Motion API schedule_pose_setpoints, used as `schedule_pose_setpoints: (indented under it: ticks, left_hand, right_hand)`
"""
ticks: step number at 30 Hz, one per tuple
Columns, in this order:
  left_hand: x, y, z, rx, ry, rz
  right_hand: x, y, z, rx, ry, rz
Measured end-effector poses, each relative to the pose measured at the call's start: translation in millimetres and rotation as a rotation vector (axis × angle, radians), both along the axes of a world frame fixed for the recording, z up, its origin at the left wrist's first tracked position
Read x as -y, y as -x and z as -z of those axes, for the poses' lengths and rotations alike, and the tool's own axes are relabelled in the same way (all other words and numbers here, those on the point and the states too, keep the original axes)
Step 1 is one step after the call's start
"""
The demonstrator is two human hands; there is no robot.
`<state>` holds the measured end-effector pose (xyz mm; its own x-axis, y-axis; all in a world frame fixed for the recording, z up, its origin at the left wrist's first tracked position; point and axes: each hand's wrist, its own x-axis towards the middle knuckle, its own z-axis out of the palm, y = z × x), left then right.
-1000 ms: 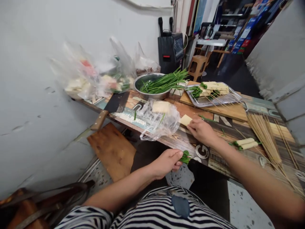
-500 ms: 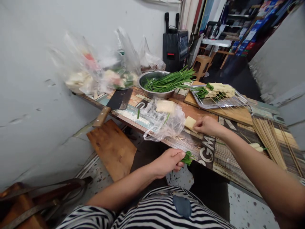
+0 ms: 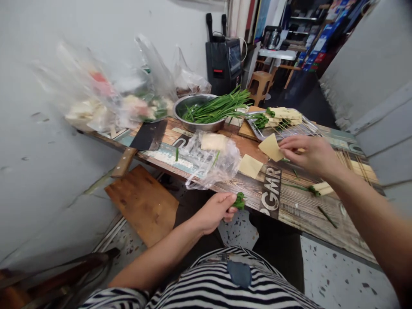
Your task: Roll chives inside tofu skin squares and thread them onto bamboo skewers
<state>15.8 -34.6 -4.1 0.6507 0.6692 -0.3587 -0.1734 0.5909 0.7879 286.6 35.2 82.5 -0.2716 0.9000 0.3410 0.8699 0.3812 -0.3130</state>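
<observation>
My left hand [image 3: 216, 212] is closed around a small bundle of green chives [image 3: 239, 201] by the table's front edge, and the cut ends stick out of the fist. Between the thumb and fingers of my right hand [image 3: 304, 153] is a thin square tofu sheet [image 3: 271, 147], lifted off the table. Another pale tofu sheet [image 3: 250, 166] lies flat on the table, left of and below the raised one. A stack of sheets [image 3: 213, 141] rests on a crumpled clear plastic bag [image 3: 222, 165]. Under my right forearm lie finished-looking rolls [image 3: 322, 189] with green inside.
A steel bowl of long chives [image 3: 219, 107] stands at the back. Behind my right hand, a metal tray [image 3: 255, 134] holds skewered rolls. A cleaver [image 3: 146, 137] lies at left with its handle over the edge, near filled plastic bags [image 3: 86, 113]. Bamboo skewers [image 3: 362, 169] lie at right.
My right hand has lifted one tofu sheet up and to the right, uncovering another on the table. My left hand still grips the chives. The view has shifted to the right.
</observation>
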Motion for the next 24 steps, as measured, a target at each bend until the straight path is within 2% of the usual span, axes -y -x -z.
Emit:
schedule_pose_setpoints:
  ticks: [2,6,8,10,13,16,20,24]
  left_hand:
    - [-4.4,-1.4,-4.4,0.011,-0.037,-0.034]
    - [-10.3,-11.2,-12.4,-0.002,-0.185,-0.106]
    - [-10.6,-21.1,-14.1,-0.039,-0.299,-0.119]
    - [-9.9,-34.1,-15.6,-0.116,-0.446,-0.107]
    - [-11.1,-57.6,-20.3,-0.280,-0.726,-0.080]
    - [-17.8,-82.5,-27.0,-0.368,-0.898,0.076]
    - [-29.1,-108.5,-33.2,-0.355,-0.849,0.330]
    - [-30.1,-118.3,-38.8,-0.293,-0.746,0.500]
  right_hand:
    - [37.4,-9.0,12.9,0.119,-0.137,-0.122]
    - [110.6,-15.7,72.5,0.359,-0.201,-0.304]
    - [133.6,-16.5,97.0,0.367,-0.206,-0.259]
    - [145.6,-16.8,107.0,0.295,-0.212,-0.188]
    - [149.9,-15.0,98.2,0.106,-0.262,-0.070]
    - [148.3,-8.8,81.5,-0.053,-0.236,0.017]
    - [144.2,-1.0,72.8,-0.270,-0.066,0.008]
    - [143.4,-1.5,69.6,-0.451,-0.080,0.053]
